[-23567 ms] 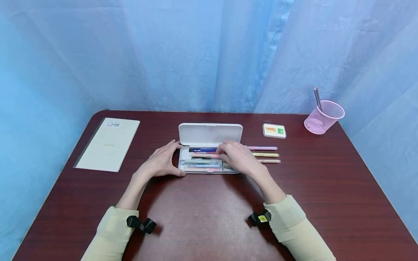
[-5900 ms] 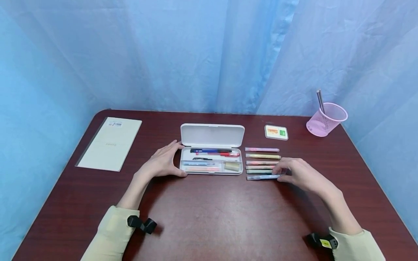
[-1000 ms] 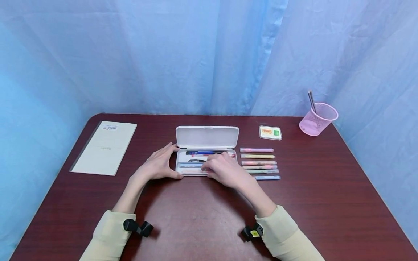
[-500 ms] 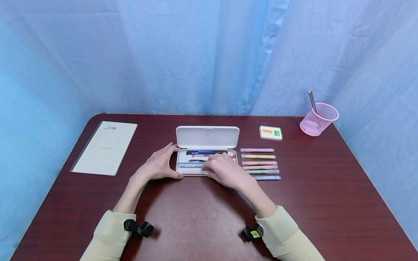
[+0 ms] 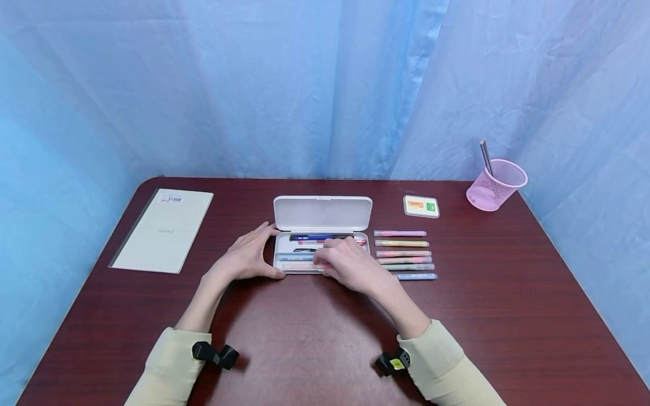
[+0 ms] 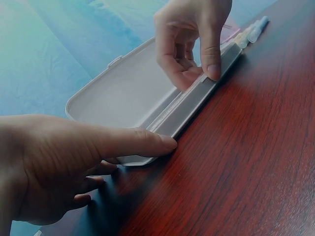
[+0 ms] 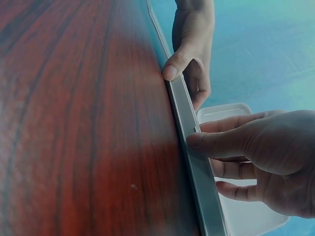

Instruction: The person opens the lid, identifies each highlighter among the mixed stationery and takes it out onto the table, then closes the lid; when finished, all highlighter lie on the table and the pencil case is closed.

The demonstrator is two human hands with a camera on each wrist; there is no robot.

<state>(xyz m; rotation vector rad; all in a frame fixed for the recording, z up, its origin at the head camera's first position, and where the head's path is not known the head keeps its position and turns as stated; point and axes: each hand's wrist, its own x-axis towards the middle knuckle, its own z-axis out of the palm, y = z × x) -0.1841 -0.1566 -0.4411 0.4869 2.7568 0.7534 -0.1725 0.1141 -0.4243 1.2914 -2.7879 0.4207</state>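
Note:
A white pencil case point(image 5: 322, 213) lies with its lid raised. My left hand point(image 5: 246, 256) grips its left end, thumb at the front corner and fingers behind. My right hand point(image 5: 350, 265) reaches into the front compartment; in the left wrist view its thumb point(image 6: 212, 66) is at the front rim and the other fingers curl inside. A pale pink pen point(image 5: 299, 267) lies under those fingertips; I cannot tell whether they pinch it. Behind it is a light blue pen point(image 5: 294, 257). A blue pen point(image 5: 310, 237) and a red pen lie in the rear compartment.
Several pastel highlighters point(image 5: 401, 243) lie in a row right of the case. Further back are a small clear-cased card point(image 5: 421, 206) and a tilted pink mesh cup point(image 5: 490, 189) holding dark sticks. A notebook point(image 5: 165, 231) lies at the left. A blue curtain hangs behind the table.
Over the longer span, the highlighter row beside the case has grown, and my right hand has returned from it to the front compartment. In the last second both hands stay nearly still.

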